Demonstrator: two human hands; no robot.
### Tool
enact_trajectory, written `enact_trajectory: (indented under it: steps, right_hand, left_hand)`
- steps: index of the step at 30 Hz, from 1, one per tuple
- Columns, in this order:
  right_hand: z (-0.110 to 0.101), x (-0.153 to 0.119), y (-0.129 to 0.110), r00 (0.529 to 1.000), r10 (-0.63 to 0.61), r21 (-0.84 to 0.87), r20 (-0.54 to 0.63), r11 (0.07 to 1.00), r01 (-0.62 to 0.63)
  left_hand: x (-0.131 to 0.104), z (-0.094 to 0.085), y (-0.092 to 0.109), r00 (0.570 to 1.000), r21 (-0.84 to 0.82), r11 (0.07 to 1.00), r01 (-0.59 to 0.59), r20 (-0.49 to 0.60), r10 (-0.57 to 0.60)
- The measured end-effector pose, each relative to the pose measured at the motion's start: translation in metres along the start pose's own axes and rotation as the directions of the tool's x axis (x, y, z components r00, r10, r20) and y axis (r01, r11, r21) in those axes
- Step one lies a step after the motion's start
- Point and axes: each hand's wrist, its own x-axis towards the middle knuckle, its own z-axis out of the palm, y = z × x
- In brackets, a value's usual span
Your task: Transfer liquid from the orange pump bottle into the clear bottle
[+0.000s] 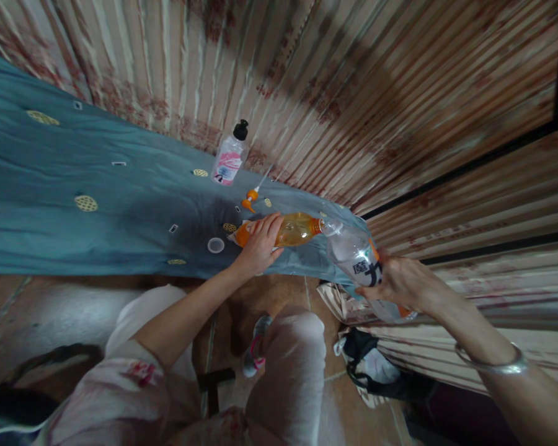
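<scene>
My left hand (260,238) is wrapped round an orange-tinted bottle (300,229) that is tipped nearly level, its neck toward the right. In my right hand (402,282) is a large clear plastic bottle (353,254) with a white and orange label, tilted with its neck toward the orange bottle. The two mouths meet or nearly meet; I cannot tell whether they touch. An orange pump top (250,198) with a thin clear tube lies just beyond my left hand. Left of that hand is a small round translucent cap (216,245).
A clear bottle with a black pump and pink label (229,161) stands at the back of the teal cloth (121,210). Behind hangs a pleated patterned curtain (283,80). A dark bag (367,359) lies at lower right, below the cloth, near the tiled floor (335,396).
</scene>
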Motion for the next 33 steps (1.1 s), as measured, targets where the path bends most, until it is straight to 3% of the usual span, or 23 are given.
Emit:
enact_trajectory:
  steps: [8, 15, 33]
  right_hand:
    - [0.0082, 0.0011, 0.0055, 0.996, -0.050, -0.018, -0.072, 0.999, 0.049]
    - [0.0079, 0.0018, 0.0061, 0.998, -0.054, -0.023, -0.027, 0.998, 0.054]
    - [0.0080, 0.0010, 0.0059, 0.995, -0.062, -0.040, -0.074, 0.997, 0.059]
  left_hand:
    - [-0.0003, 0.0007, -0.0010, 1.000, 0.004, 1.000, -0.011, -0.009, 0.011]
    - [-0.0001, 0.0002, -0.0003, 1.000, 0.008, 1.000, -0.007, -0.009, 0.007]
    - [-0.0005, -0.0012, 0.0009, 1.000, 0.000, 1.000, 0.002, 0.008, -0.002]
